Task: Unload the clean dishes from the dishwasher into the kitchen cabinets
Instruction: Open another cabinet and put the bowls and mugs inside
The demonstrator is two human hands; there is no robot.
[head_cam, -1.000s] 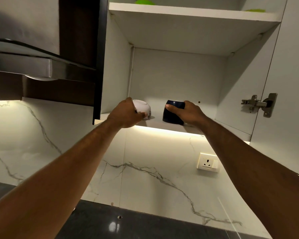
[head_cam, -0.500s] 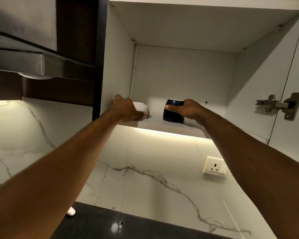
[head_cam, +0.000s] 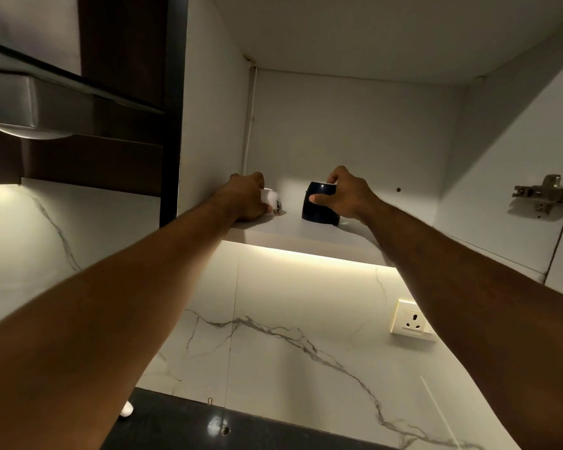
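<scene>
Both cups have gone deeper since a second ago: they were at the front lip of the shelf [head_cam: 306, 232] then, and now they stand further in, with my arms stretched out after them.

Biggest in view is the open cabinet [head_cam: 338, 125], whose pale walls rise from the shelf on three sides. Below the shelf, lit by a strip under its front edge, is the veined marble backsplash [head_cam: 290, 319]. Left of the shelf and level with it hangs the steel range hood [head_cam: 46, 105], and far below the shelf is a strip of dark countertop [head_cam: 176, 427].

On the shelf, my right hand [head_cam: 345, 196] grips the dark blue mug [head_cam: 319, 206], thumb across its near side and fingers curled over the far rim; the mug stands upright near the shelf's middle. My left hand [head_cam: 244, 199] is wrapped round the white cup [head_cam: 273, 199] at the shelf's left end, hard by the side wall. It hides most of the cup, so I cannot tell whether the cup sits flat or tilted. The two cups are near each other but apart.

Below the shelf's right end is a wall socket [head_cam: 411, 321]. Right of the shelf, at about mug height, is a metal hinge [head_cam: 543, 193].
</scene>
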